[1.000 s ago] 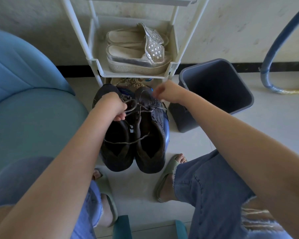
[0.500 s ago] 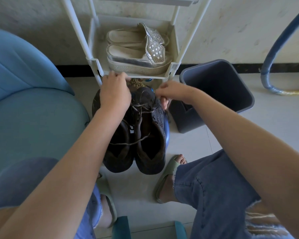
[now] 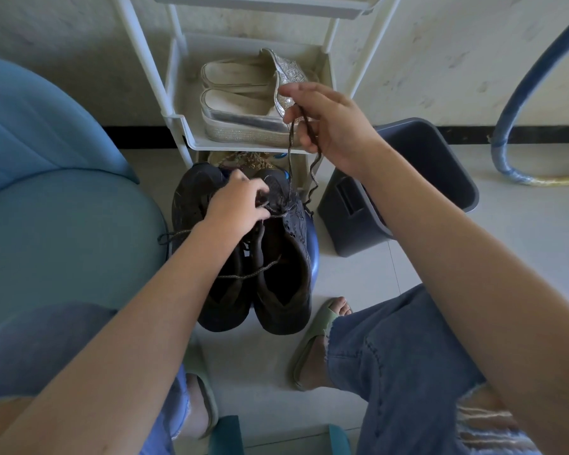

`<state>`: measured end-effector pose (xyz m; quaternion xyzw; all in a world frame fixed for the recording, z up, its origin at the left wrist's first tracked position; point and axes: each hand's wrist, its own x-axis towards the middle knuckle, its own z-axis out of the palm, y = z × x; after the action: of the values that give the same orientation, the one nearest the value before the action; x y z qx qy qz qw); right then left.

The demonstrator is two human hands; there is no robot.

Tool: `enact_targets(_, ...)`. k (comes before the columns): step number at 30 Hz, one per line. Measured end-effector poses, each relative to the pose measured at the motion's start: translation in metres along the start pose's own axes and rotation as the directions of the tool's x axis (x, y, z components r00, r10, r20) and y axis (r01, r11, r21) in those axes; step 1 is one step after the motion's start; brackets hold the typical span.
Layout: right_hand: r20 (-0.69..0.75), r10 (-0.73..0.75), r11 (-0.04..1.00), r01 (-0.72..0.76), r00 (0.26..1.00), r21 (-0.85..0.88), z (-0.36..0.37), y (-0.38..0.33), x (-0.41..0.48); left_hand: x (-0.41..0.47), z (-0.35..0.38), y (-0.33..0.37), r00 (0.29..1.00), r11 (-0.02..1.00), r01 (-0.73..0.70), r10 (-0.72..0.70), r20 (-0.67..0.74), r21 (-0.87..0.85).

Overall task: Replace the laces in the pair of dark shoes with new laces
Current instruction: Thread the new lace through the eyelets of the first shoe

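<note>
Pinching frayed brown lace (image 3: 289,149) up high with right grip (image 3: 326,126); clamping dark perforated leather shoes (image 3: 294,234) at eyelets with curled left grip (image 3: 240,205).

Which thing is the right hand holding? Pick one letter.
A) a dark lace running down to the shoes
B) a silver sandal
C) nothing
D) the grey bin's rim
A: the raised right hand pinches a dark lace whose strands hang down to the dark shoes below it.
</note>
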<state>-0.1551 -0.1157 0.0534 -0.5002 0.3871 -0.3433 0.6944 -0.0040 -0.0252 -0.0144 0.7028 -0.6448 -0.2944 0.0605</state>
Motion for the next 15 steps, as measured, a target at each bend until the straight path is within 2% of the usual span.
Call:
enact_targets(3,-0.028,0.002,1.000,-0.002,1.000,0.019,-0.004,0.002,0.001,0.002,-0.007,-0.006,0.984,0.987,0.156,-0.159,-0.083,-0.049)
enact_targets(6,-0.069,0.009,0.999,-0.011,0.998,-0.031,-0.007,0.005,0.003,0.003,-0.019,-0.016,0.933,0.945,0.315,-0.290,-0.213,0.094)
enact_targets(9,-0.087,0.040,0.994,-0.048,0.995,-0.094,-0.006,0.010,0.004,0.004,-0.028,-0.020,0.885,0.844,0.463,-0.425,-0.188,0.270)
enact_targets(11,-0.083,0.050,0.994,-0.057,0.995,-0.092,-0.003,0.012,0.004,0.001,-0.031,-0.018,0.852,0.793,0.524,-0.485,-0.198,0.310)
enact_targets(13,-0.067,0.054,0.994,-0.060,0.996,-0.089,0.002,0.013,0.004,0.000,-0.034,-0.012,0.883,0.883,0.427,-0.361,-0.299,0.193)
enact_targets(14,-0.053,0.059,0.994,-0.064,0.997,-0.083,0.005,0.013,0.004,0.001,-0.036,-0.008,0.901,0.955,0.289,-0.251,-0.354,0.058)
enact_targets(15,-0.036,0.067,0.995,-0.070,0.997,-0.074,0.007,0.013,0.004,0.003,-0.038,-0.003,0.913,0.985,0.120,-0.159,-0.376,-0.126)
